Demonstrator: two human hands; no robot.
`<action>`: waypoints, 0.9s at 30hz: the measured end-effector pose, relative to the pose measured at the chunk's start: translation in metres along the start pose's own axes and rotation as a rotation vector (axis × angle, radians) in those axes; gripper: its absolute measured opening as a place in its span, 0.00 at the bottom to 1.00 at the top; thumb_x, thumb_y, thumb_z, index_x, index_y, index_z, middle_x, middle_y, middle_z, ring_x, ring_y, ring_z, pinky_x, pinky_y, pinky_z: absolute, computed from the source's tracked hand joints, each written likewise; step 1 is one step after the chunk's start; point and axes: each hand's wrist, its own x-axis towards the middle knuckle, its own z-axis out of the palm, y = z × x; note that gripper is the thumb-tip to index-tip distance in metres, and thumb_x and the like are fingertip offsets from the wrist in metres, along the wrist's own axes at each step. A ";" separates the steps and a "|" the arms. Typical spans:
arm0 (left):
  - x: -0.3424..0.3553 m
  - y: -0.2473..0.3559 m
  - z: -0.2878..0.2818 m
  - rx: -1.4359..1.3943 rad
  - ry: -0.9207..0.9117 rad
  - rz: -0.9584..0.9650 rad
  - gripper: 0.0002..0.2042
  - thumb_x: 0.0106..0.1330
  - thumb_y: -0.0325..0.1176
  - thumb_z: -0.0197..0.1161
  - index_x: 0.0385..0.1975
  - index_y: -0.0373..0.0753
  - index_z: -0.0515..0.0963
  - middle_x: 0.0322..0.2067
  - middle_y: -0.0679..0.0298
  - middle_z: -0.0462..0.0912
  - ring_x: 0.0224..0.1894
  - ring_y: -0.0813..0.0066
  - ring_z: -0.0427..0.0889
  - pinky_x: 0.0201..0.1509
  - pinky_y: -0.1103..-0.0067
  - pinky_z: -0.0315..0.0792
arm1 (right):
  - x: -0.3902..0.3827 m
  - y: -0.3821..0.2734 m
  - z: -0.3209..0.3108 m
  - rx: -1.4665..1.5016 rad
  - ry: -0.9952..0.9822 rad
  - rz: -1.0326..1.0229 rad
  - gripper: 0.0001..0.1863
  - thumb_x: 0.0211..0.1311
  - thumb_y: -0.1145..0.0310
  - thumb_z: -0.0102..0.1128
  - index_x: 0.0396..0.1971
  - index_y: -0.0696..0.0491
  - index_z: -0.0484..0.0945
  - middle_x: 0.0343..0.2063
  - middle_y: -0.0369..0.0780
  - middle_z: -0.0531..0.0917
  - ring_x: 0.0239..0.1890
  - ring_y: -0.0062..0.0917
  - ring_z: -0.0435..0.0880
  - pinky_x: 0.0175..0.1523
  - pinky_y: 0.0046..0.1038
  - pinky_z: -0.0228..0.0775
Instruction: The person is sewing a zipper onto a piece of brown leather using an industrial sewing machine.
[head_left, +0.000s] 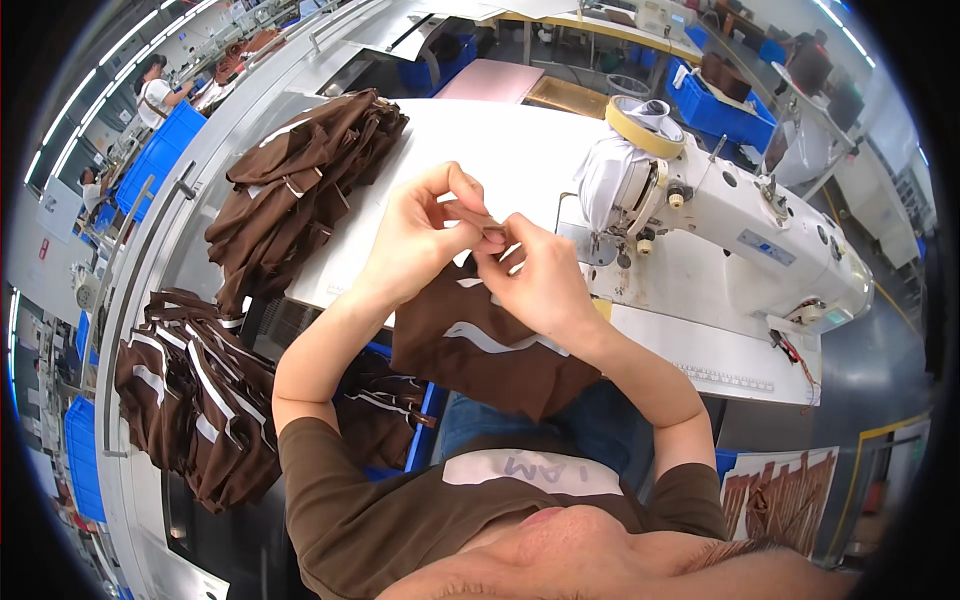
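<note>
Left hand: the left hand (415, 235) is raised above the table edge, its fingertips pinched on the top edge of the brown fabric piece with white wavy trim (480, 345).
Right hand: the right hand (535, 275) is set at 4 o'clock from the left hand and touching it, its fingers also closed on the same top edge; what lies between the fingertips is too small to be told.
Fabric piece: it is held up by both hands and hangs down over the front edge of the white work table (500, 150), towards the person's lap at 6 o'clock.
Sewing machine: a white industrial sewing machine (740, 225) is seen at 3 o'clock from the hands, near them but not touched; a roll of beige tape (643, 125) sits on top of its head.
Table stack: a pile of folded brown garments with white stripes (300, 185) lies on the table at 10 o'clock from the hands, well apart.
Lower stack: a 2nd heap of brown striped pieces (195, 395) is draped over a rail at 8 o'clock.
Crates: blue plastic bins (715, 110) are seen at 1 o'clock beyond the machine.
Others: 1 person in a white top (155, 90) is seated far off at 10 o'clock.
</note>
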 end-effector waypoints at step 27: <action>-0.023 -0.011 -0.010 0.380 -0.093 -0.397 0.04 0.52 0.26 0.67 0.24 0.32 0.81 0.20 0.68 0.80 0.23 0.88 0.75 0.28 0.88 0.68 | -0.011 0.015 -0.036 0.561 -0.393 0.396 0.08 0.54 0.75 0.62 0.33 0.62 0.78 0.27 0.36 0.82 0.29 0.16 0.79 0.37 0.18 0.73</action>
